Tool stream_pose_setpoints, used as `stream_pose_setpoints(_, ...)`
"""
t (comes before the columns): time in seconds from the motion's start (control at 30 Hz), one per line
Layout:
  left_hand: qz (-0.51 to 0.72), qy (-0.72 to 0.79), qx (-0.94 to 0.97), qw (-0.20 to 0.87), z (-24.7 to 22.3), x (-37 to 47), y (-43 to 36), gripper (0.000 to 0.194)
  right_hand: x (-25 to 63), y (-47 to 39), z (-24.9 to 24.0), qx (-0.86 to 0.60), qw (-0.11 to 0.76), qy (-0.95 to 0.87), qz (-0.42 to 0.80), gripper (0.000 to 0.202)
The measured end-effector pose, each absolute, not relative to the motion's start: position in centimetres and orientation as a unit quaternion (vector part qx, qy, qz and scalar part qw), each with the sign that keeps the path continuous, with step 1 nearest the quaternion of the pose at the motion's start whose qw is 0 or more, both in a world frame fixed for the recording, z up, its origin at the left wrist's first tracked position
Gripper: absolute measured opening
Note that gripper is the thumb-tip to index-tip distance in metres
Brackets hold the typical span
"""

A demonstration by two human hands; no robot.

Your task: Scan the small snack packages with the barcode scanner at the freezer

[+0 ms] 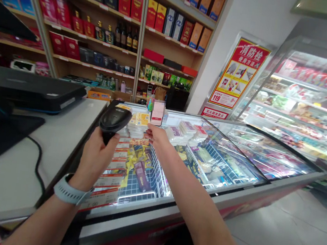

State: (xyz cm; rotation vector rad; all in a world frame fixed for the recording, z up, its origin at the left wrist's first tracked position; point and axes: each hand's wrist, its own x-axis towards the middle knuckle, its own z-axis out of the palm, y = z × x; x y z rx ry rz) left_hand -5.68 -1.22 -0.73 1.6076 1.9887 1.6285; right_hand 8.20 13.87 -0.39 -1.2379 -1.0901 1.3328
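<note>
My left hand (98, 152), with a pale watch band at the wrist, is wrapped round the handle of a black barcode scanner (115, 119) above the freezer's left edge. My right hand (156, 135) reaches forward over the freezer glass, its fingers at the lower edge of an upright phone (157, 112) with a pale screen and a red button. Between the two hands, stacks of yellow-and-white packets (138, 124) sit on the glass. More white packets (185, 130) lie right of my right hand.
A chest freezer (202, 193) with baskets of frozen goods stretches rightward. At left, a counter (21, 159) carries black equipment (34, 86) and a cable (39, 162). Shelves of boxes and bottles (117, 37) stand behind. A lit display cooler (315, 103) is at right.
</note>
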Motion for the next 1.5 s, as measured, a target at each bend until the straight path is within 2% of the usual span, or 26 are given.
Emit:
stream_pose_setpoints(0.2, 0.452, 0.635, 0.626, 0.03, -0.5, -4.0, -1.6, 0.036, 13.7, 9.9, -1.5, -0.492, 0.544, -0.439, 0.518, 0.019)
stream_pose_setpoints(0.33, 0.411, 0.606, 0.681, 0.002, -0.9, -2.5, -2.0, 0.04, 17.2, 8.0, -3.4, -0.444, 0.613, -0.48, 0.443, 0.026)
stream_pose_setpoints(0.53, 0.346, 0.613, 0.708, -0.056, -2.3, -1.0, -2.0, 0.045, 19.8, 6.8, -6.1, -0.457, 0.643, -0.504, 0.352, 0.028)
stream_pose_setpoints(0.77, 0.332, 0.61, 0.719, -0.027, -2.8, -0.4, -2.0, 0.049, 20.2, 6.8, -7.7, -0.453, 0.649, -0.494, 0.359, 0.024)
stream_pose_setpoints(0.97, 0.323, 0.595, 0.736, -0.012, -3.2, -0.7, -1.8, 0.038, 20.4, 6.8, -7.6, -0.448, 0.65, -0.498, 0.36, 0.022)
stream_pose_setpoints(1.5, 0.324, 0.55, 0.769, -0.024, -3.7, -0.7, -2.0, 0.027, 20.4, 6.2, -7.0, -0.451, 0.645, -0.524, 0.325, 0.015)
